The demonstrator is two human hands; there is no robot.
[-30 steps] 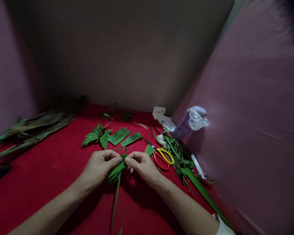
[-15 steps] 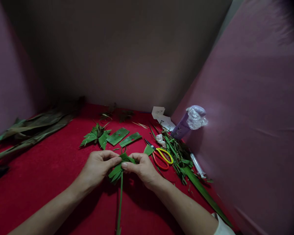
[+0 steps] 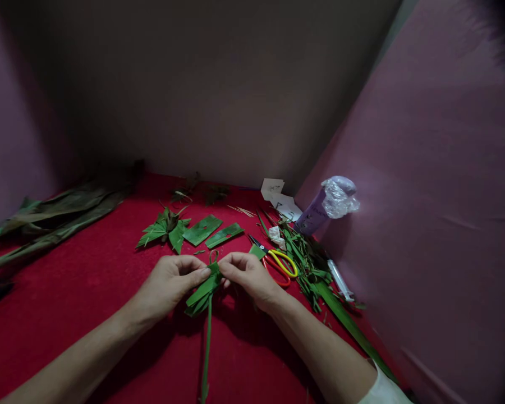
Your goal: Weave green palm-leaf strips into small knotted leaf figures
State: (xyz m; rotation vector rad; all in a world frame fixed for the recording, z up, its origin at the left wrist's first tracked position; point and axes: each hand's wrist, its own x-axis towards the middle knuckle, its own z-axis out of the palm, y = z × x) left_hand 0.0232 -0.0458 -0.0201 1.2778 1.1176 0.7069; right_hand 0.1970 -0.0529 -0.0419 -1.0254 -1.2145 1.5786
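Between my hands is a folded green leaf piece point(image 3: 204, 290), with layered flaps fanning down to the left and a small loop at its top. A long thin green stem point(image 3: 209, 342) runs down from it toward me. My left hand point(image 3: 174, 283) is closed, thumb and fingers pinching the leaf's upper left side. On the upper right side, my right hand point(image 3: 244, 275) pinches the leaf with thumb and forefinger. Its other fingers are curled and partly hidden. Scissors point(image 3: 280, 262) with one red and one yellow handle lie just right of my right hand.
On the red cloth point(image 3: 88, 292) lie two cut leaf strips point(image 3: 202, 229) and a pointed leaf shape point(image 3: 164, 230). Leaf scraps point(image 3: 305, 258) and a syringe point(image 3: 340, 280) are at right, below a purple container point(image 3: 313, 213). Long dry leaves point(image 3: 63, 210) lie left.
My right hand has shifted up on the leaf piece, its thumb moving from the middle to the upper right edge. My left hand keeps its pinch. The view has shifted slightly.
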